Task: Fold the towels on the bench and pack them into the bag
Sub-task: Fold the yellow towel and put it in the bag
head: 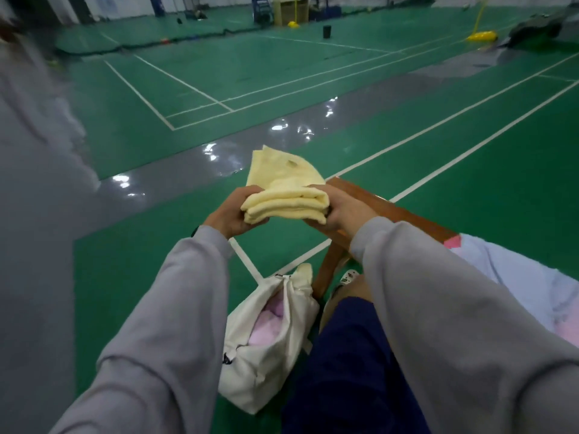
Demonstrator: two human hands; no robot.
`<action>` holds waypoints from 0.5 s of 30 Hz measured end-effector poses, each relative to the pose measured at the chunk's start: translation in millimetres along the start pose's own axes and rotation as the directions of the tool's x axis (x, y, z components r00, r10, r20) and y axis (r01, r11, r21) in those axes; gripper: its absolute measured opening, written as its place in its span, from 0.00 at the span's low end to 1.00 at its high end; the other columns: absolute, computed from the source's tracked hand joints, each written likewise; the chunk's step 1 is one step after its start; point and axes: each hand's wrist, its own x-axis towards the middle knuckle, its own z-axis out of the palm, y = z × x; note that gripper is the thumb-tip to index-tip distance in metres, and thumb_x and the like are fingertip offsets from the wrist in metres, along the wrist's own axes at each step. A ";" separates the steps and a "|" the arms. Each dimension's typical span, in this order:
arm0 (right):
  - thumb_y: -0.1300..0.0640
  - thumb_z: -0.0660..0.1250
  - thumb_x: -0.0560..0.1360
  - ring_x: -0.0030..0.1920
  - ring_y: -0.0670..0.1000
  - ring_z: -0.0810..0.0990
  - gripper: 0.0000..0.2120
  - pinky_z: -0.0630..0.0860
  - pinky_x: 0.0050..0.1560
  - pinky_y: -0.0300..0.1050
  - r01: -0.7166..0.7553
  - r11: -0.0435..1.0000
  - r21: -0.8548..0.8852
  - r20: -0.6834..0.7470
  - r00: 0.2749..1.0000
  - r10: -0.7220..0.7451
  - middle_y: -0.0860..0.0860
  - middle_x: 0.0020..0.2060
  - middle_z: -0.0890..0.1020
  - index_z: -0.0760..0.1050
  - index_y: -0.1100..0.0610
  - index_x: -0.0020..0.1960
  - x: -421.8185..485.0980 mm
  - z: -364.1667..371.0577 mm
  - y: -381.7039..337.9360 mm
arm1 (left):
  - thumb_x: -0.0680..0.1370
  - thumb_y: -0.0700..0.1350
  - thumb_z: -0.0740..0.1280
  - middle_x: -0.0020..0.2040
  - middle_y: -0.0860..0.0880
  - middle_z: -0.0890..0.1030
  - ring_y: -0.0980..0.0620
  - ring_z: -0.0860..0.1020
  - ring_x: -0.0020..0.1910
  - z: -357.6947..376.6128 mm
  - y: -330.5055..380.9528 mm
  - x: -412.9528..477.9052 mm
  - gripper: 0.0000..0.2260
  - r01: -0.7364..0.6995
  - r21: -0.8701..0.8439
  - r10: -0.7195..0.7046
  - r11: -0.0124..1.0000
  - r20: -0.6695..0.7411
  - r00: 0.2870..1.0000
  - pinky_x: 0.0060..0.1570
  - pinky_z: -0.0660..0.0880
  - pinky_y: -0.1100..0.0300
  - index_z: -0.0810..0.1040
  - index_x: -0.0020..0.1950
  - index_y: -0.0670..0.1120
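Observation:
A folded pale yellow towel point(283, 186) hangs in the air in front of me, held at both ends. My left hand point(230, 213) grips its left end and my right hand point(340, 211) grips its right end. Below, on the green floor, a white cloth bag point(269, 355) stands open with a pink towel point(266, 324) inside. The wooden bench point(391, 214) runs to the right behind my right hand. A white and pink towel point(517, 277) lies on the bench at the far right.
My leg in dark blue shorts point(351, 371) is beside the bag. A person in grey point(34, 183) stands close at the left. Green court floor with white lines stretches ahead.

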 end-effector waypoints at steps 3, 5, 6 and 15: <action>0.57 0.79 0.66 0.34 0.50 0.79 0.13 0.76 0.30 0.43 -0.131 0.987 0.096 0.171 0.979 0.114 0.49 0.37 0.80 0.78 0.53 0.47 9.7 20.6 37.9 | 0.78 0.42 0.63 0.31 0.48 0.72 0.51 0.74 0.27 -22.8 -27.0 -18.5 0.07 0.040 -0.004 -0.040 0.999 -0.045 0.998 0.25 0.73 0.60 0.74 0.41 0.43; 0.54 0.77 0.69 0.33 0.51 0.81 0.09 0.78 0.30 0.43 -0.171 0.982 0.086 0.217 0.965 0.149 0.51 0.35 0.81 0.79 0.56 0.45 15.8 29.9 55.4 | 0.78 0.42 0.63 0.31 0.48 0.73 0.51 0.74 0.28 -40.7 -43.8 -22.4 0.07 0.080 0.017 -0.078 0.997 -0.083 0.993 0.26 0.73 0.61 0.76 0.41 0.43; 0.54 0.76 0.70 0.35 0.52 0.82 0.09 0.81 0.32 0.44 -0.200 0.977 0.068 0.223 0.958 0.180 0.52 0.37 0.82 0.80 0.58 0.45 20.2 32.4 61.3 | 0.77 0.42 0.63 0.32 0.48 0.73 0.50 0.75 0.29 -49.5 -50.4 -22.9 0.06 0.102 0.024 -0.099 0.995 -0.095 0.991 0.27 0.74 0.61 0.76 0.42 0.43; 0.53 0.74 0.72 0.44 0.53 0.83 0.21 0.80 0.45 0.46 -0.195 0.971 -0.137 -0.013 0.981 0.195 0.52 0.47 0.83 0.81 0.53 0.64 87.4 32.0 64.9 | 0.79 0.39 0.60 0.30 0.48 0.77 0.51 0.77 0.28 -76.0 -56.6 2.0 0.07 0.187 0.095 -0.175 0.978 -0.123 0.977 0.27 0.75 0.62 0.75 0.43 0.43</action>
